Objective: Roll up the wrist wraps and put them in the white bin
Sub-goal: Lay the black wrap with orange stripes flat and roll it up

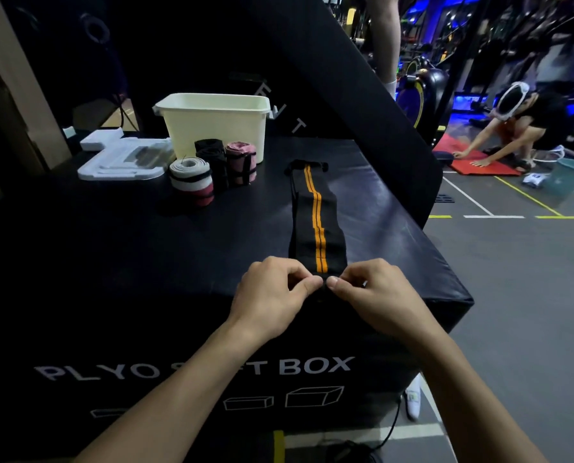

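a long black wrist wrap with two orange stripes (317,222) lies flat and unrolled on the top of a black padded plyo box (118,248), running from the centre of the frame up toward the middle right. both hands meet at its near end, at the box's front edge. the left hand (272,295) has its grip clamped on that end, thumb and curled fingers pinching the fabric; the right hand (375,292) does the same just beside it, so the two thumbs almost touch.

in the upper middle of the frame a white plastic bin (219,128) stands upright on the far part of the box top, well apart from the flat wrap. in front of the bin three rolled wraps stand close together: a grey, white and pink roll (192,182) nearest the camera, a black roll (214,162) behind it, and a pink roll with black bands (242,162) to the right, just beside the bin's front wall. left of them lies a white foam packing tray (118,158).

the box's front face carries white lettering and outline drawings of boxes. at the far right of the frame another person (519,128) crouches over a red floor mat (479,162), with a pale teal bucket (569,178) near them.
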`<state>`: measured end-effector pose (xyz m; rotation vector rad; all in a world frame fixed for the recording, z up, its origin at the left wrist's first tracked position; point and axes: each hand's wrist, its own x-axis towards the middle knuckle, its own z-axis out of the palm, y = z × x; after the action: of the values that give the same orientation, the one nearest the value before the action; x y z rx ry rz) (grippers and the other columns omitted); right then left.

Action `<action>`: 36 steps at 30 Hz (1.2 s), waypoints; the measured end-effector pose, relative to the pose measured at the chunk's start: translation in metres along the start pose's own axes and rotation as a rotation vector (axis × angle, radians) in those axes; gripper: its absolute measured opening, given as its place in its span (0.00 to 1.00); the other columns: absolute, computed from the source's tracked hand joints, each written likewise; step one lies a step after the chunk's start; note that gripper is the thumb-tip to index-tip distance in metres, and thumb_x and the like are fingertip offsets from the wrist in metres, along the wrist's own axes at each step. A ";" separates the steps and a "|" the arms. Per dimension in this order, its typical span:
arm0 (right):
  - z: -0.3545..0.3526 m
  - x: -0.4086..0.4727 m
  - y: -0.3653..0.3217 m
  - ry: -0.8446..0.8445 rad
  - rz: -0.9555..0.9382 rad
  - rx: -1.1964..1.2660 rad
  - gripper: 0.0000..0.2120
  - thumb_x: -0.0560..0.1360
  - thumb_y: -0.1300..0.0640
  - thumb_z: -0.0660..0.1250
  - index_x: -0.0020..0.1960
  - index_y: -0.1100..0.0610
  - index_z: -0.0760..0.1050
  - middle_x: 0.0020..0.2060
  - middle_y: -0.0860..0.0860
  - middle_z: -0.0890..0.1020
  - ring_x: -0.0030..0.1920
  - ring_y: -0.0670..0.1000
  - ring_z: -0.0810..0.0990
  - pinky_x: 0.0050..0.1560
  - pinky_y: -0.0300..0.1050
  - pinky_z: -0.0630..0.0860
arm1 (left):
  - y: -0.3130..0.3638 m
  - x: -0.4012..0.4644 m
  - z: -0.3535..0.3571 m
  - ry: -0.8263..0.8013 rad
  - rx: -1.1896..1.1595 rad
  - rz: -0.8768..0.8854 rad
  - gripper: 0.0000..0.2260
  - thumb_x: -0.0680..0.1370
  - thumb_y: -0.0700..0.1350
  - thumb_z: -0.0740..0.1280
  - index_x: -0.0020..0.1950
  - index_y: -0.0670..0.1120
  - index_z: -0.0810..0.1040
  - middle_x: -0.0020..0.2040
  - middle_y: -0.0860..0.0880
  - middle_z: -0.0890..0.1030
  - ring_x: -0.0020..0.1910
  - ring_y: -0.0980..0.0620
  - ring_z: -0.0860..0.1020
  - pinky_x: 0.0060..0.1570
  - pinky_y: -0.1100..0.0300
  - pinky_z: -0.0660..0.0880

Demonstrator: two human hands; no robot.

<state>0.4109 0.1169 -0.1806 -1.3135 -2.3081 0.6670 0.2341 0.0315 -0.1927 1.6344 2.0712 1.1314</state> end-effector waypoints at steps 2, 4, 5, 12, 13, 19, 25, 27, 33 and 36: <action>-0.001 0.004 -0.004 -0.016 0.044 0.008 0.19 0.75 0.38 0.70 0.33 0.49 0.78 0.29 0.47 0.79 0.37 0.48 0.80 0.37 0.47 0.74 | 0.003 -0.001 0.003 0.078 -0.007 0.001 0.06 0.76 0.58 0.74 0.43 0.58 0.83 0.36 0.60 0.83 0.39 0.61 0.81 0.44 0.54 0.80; 0.000 0.007 -0.006 -0.018 0.081 0.010 0.20 0.74 0.38 0.70 0.31 0.51 0.77 0.27 0.47 0.78 0.35 0.49 0.79 0.36 0.46 0.71 | 0.004 -0.002 0.005 0.122 -0.012 0.011 0.06 0.76 0.57 0.74 0.42 0.57 0.83 0.34 0.60 0.82 0.38 0.61 0.80 0.42 0.56 0.80; 0.000 0.008 -0.006 -0.023 0.093 0.012 0.21 0.74 0.38 0.70 0.31 0.52 0.77 0.27 0.47 0.78 0.35 0.49 0.79 0.36 0.46 0.71 | 0.004 -0.002 0.005 0.125 0.000 0.039 0.06 0.76 0.57 0.74 0.42 0.57 0.83 0.34 0.61 0.82 0.38 0.62 0.80 0.42 0.57 0.79; -0.002 0.010 -0.007 -0.048 0.109 0.024 0.20 0.74 0.39 0.71 0.33 0.54 0.78 0.26 0.48 0.79 0.35 0.50 0.79 0.36 0.46 0.72 | -0.013 -0.005 -0.003 0.020 0.167 0.366 0.09 0.76 0.57 0.74 0.52 0.55 0.82 0.44 0.60 0.80 0.45 0.60 0.73 0.46 0.56 0.77; -0.002 0.009 -0.007 -0.033 0.108 0.019 0.20 0.73 0.39 0.71 0.32 0.53 0.78 0.26 0.48 0.79 0.34 0.50 0.79 0.36 0.47 0.72 | -0.015 -0.005 -0.003 0.026 0.183 0.389 0.09 0.76 0.55 0.75 0.52 0.54 0.82 0.45 0.60 0.80 0.45 0.60 0.72 0.45 0.54 0.77; 0.009 -0.006 -0.011 0.224 -0.031 0.008 0.11 0.73 0.42 0.72 0.40 0.47 0.75 0.37 0.43 0.81 0.41 0.44 0.80 0.42 0.49 0.78 | -0.016 -0.002 -0.002 0.041 0.195 0.401 0.07 0.78 0.56 0.72 0.52 0.55 0.82 0.44 0.61 0.79 0.45 0.61 0.70 0.42 0.54 0.77; 0.010 -0.012 -0.001 0.252 -0.314 -0.102 0.04 0.78 0.46 0.69 0.47 0.46 0.79 0.43 0.40 0.78 0.38 0.43 0.76 0.39 0.50 0.77 | -0.015 0.006 0.001 0.055 0.173 0.325 0.07 0.80 0.57 0.67 0.51 0.58 0.83 0.44 0.59 0.80 0.46 0.56 0.72 0.50 0.56 0.69; 0.007 -0.012 0.004 0.195 -0.338 -0.079 0.07 0.78 0.43 0.68 0.51 0.44 0.79 0.46 0.39 0.77 0.38 0.42 0.76 0.40 0.47 0.77 | -0.014 0.010 0.003 0.054 0.146 0.273 0.07 0.81 0.57 0.67 0.51 0.58 0.83 0.44 0.58 0.78 0.47 0.56 0.72 0.53 0.54 0.69; 0.016 -0.006 0.001 0.217 -0.301 -0.146 0.11 0.76 0.39 0.68 0.53 0.44 0.76 0.48 0.40 0.76 0.40 0.44 0.77 0.38 0.45 0.74 | -0.010 0.016 0.005 0.033 0.130 0.157 0.10 0.83 0.57 0.64 0.52 0.57 0.84 0.45 0.58 0.77 0.50 0.56 0.71 0.58 0.53 0.67; 0.012 -0.005 0.001 0.175 -0.292 -0.125 0.10 0.78 0.39 0.65 0.51 0.45 0.77 0.46 0.40 0.75 0.41 0.44 0.76 0.39 0.47 0.74 | -0.006 0.016 0.005 -0.006 0.149 0.116 0.12 0.83 0.58 0.62 0.52 0.56 0.83 0.46 0.58 0.77 0.52 0.56 0.71 0.59 0.55 0.63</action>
<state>0.4075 0.1109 -0.1915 -1.0099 -2.3602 0.3052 0.2278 0.0475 -0.1957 1.8461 2.1268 1.0271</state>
